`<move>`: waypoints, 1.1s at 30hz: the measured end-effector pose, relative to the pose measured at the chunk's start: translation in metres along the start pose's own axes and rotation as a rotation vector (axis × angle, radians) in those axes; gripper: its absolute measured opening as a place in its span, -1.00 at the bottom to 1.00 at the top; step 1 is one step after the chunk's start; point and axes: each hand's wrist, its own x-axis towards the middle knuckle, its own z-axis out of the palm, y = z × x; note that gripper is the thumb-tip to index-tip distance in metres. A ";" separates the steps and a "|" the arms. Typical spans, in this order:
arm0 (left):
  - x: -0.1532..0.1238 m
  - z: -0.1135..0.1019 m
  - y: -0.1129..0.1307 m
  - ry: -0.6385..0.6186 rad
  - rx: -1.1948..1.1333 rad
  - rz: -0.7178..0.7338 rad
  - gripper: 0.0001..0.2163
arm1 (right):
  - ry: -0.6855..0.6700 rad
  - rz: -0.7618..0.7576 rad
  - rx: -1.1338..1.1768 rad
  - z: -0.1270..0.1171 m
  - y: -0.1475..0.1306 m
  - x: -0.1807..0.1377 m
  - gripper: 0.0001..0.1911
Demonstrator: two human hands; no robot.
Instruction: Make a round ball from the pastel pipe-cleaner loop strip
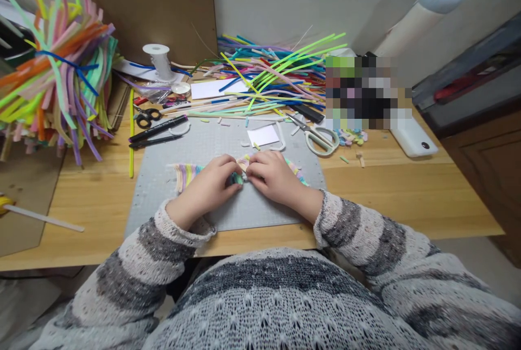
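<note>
A multicoloured strip of short pastel pipe cleaner pieces [187, 174] lies curved across the grey cutting mat [163, 203]. Its left end sticks out beyond my left hand [214, 183], which pinches the strip near its middle. Close beside it, my right hand [279, 179] also has its fingers closed on the strip, with the other end showing to the right. The fingertips of both hands almost meet, and they hide the exact spot they grip. Just behind my hands are a small white card [263, 135] and a bent white pipe cleaner [281, 137].
Scissors with pale handles [323, 141] lie right of the card. Black scissors [147, 116] and black pens [158, 128] are at the left. Behind are a wire spool [158, 63] and loose pipe cleaners [280, 76]. A tied bundle [61, 78] stands far left; a white phone [415, 135] lies right.
</note>
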 end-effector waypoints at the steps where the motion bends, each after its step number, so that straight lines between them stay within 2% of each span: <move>1: 0.001 0.002 0.000 0.014 0.009 0.005 -0.88 | 0.000 -0.006 -0.006 0.000 0.000 0.000 -0.90; 9: 0.004 0.010 0.005 0.080 0.075 -0.027 -0.87 | 0.004 -0.084 -0.063 0.003 0.000 0.001 -0.89; 12: 0.004 0.013 0.003 0.111 0.066 -0.056 -0.89 | -0.008 -0.071 -0.049 0.003 -0.001 0.001 -0.87; 18: 0.004 0.018 0.000 0.142 0.000 -0.009 -0.96 | -0.036 -0.024 -0.011 0.001 -0.001 0.002 -0.87; 20: 0.005 0.020 0.001 0.152 0.000 -0.018 -0.93 | -0.050 -0.013 0.002 -0.001 -0.003 0.002 -0.91; 27: 0.005 0.021 0.006 0.207 -0.046 -0.142 -0.88 | -0.062 -0.024 -0.049 -0.002 -0.007 -0.001 -0.89; 33: 0.005 0.020 0.011 0.191 0.014 -0.227 -0.91 | -0.041 0.049 -0.105 -0.001 -0.010 -0.003 -0.87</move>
